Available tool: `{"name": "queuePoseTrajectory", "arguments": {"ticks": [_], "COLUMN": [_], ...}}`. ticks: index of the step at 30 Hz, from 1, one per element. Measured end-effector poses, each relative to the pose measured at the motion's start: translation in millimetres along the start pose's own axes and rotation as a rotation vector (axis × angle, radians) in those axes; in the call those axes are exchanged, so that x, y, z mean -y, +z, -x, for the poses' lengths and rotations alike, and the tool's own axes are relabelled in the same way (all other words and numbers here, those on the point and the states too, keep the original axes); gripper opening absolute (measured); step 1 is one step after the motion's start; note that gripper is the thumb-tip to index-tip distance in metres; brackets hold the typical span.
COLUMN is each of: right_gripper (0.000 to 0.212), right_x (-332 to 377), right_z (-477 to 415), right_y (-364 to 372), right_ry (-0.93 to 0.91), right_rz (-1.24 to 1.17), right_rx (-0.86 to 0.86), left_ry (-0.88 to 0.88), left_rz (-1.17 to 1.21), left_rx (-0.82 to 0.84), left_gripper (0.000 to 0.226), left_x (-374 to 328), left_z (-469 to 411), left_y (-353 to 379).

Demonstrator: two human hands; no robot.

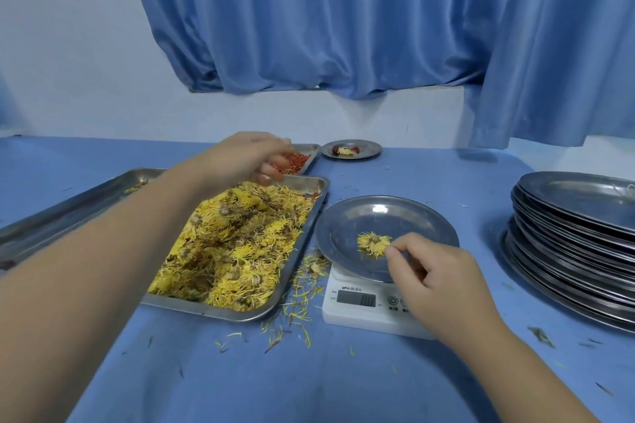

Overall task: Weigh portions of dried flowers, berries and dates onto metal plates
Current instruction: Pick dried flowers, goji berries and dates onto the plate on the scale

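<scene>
Under the right hand (443, 281) the metal plate (378, 216) is smooth grey steel, faintly scuffed, with one bright glare spot. The dried flower (374, 244) that hand pinches looks papery and matt. Below its palm the scale (357, 317) is smooth white plastic with a slight sheen. Left of it, the flower tray (298, 252) is dull brushed metal. To its right the plate stack (577, 244) gleams darkly. The desk (309, 381) wears matt blue cloth, lightly creased

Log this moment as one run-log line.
left hand: fingertips at red dried berries, grip unclear | right hand: pinches yellow dried flower on round metal plate | plate: on white digital scale
</scene>
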State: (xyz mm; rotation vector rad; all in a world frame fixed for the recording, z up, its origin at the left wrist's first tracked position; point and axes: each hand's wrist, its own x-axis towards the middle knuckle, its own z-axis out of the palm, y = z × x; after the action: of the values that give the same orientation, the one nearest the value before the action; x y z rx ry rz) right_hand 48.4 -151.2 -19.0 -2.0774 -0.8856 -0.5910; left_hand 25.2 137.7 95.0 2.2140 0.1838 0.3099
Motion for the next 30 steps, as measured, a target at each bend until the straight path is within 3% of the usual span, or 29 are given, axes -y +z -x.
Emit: {"name": "queuePoseTrajectory", "arguments": {"ticks": [5,8,18,27,30], "right_gripper": [0.018,0.019,0.020,0.020,0.021], "right_x": [0,-2,-3,-1,-1], "right_z": [0,0,-1,-1,-1], "right_y": [1,0,-1,-3,-3], "right_ry": [0.011,0.020,0.020,0.019,0.021], "right_rz": [0.002,0.006,0.008,-0.004,-0.004], "right_rx": [0.018,0.036,0.043,0.022,0.021], "left_ry": [-0.029,-0.065,-0.008,-0.030,-0.065], "left_rz": [-0.642,-0.785,-0.955,-0.694,-0.629], "left_rx": [0.165,0.277,0.266,0.165,0.198], "left_gripper": [0.018,0.035,0.038,0.021,0.016], "left_x": [26,42,52,41,38], "left_z": [-10,-13,-14,-7,-3], "left_y": [-5,1,9,-8,-13]}}
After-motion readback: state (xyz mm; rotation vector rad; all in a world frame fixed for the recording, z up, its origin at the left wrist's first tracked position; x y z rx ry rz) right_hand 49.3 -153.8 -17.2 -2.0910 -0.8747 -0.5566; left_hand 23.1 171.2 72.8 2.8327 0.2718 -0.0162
